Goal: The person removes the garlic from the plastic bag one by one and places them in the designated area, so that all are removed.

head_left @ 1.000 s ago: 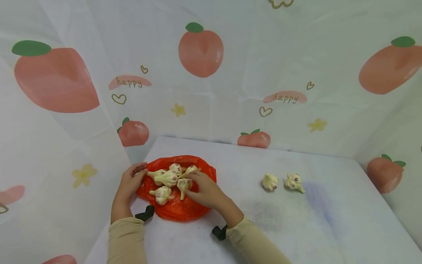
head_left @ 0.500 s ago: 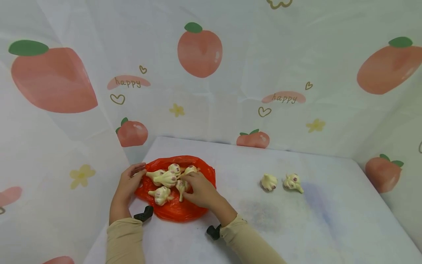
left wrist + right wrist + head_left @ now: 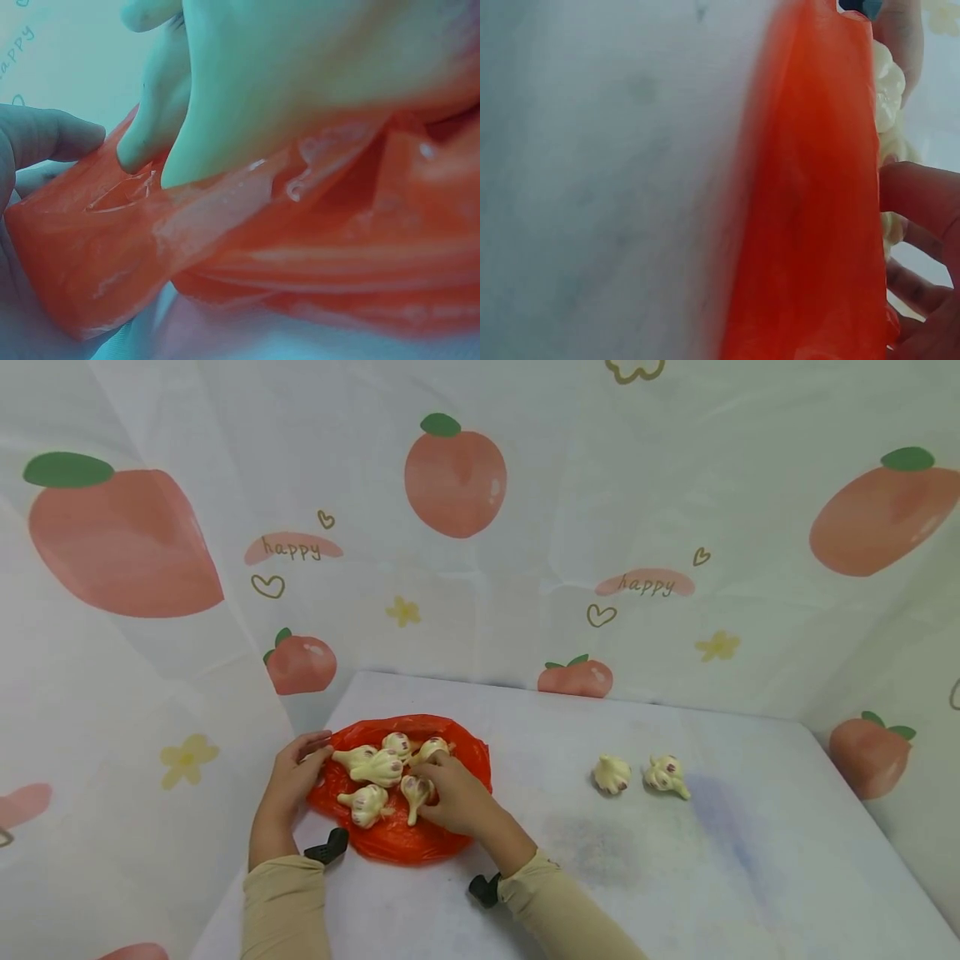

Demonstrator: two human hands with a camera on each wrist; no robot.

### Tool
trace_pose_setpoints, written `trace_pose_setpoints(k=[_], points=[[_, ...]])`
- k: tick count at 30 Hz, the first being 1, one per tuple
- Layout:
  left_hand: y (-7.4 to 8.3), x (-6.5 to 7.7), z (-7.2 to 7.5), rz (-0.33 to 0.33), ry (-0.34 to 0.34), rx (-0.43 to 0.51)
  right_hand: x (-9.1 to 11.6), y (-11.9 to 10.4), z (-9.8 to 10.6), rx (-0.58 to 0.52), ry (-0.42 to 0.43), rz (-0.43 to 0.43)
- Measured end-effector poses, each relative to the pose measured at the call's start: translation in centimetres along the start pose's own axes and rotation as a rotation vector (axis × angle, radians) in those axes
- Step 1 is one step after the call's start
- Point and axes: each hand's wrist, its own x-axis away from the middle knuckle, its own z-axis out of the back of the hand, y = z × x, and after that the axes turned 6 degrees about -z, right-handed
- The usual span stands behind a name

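Note:
A red plastic bag (image 3: 405,843) lies spread on the table with several pale garlic bulbs (image 3: 367,806) on it. At its left edge my left hand (image 3: 294,772) holds the bag's rim; the left wrist view shows the red film (image 3: 90,262) between thumb and fingers. My right hand (image 3: 461,793) reaches in from the right, its fingers and thumb bent around a garlic bulb (image 3: 415,789) whose stem points toward me. From the side, the right wrist view has the thumb (image 3: 919,199) against pale bulbs (image 3: 887,94) behind the raised bag wall (image 3: 810,187).
Two more garlic bulbs, one upright (image 3: 612,774) and one on its side (image 3: 666,774), rest on the white table (image 3: 637,877) to the right. A fruit-printed curtain (image 3: 510,568) stands behind and along both sides. Black wrist cameras (image 3: 327,846) sit below each hand.
My right hand has shifted slightly left and its fingers have drawn in closer. The bulb by it has moved a little toward me. My left hand stays at the bag's edge.

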Motion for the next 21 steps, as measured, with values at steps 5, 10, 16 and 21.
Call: trace_pose_setpoints(k=[5, 10, 16, 21], points=[[-0.06, -0.01, -0.02, 0.0, -0.003, 0.0, 0.2, -0.04, 0.13, -0.016, 0.0, -0.01], [0.03, -0.01, 0.0, -0.003, 0.002, -0.003, 0.37, -0.07, 0.28, -0.026, -0.004, -0.004], [-0.06, 0.11, 0.06, 0.01, 0.004, 0.003, 0.51, -0.04, 0.36, -0.018, -0.005, 0.021], [-0.11, 0.14, 0.01, 0.022, 0.007, 0.017, 0.71, -0.2, 0.79, -0.015, -0.006, 0.03]])
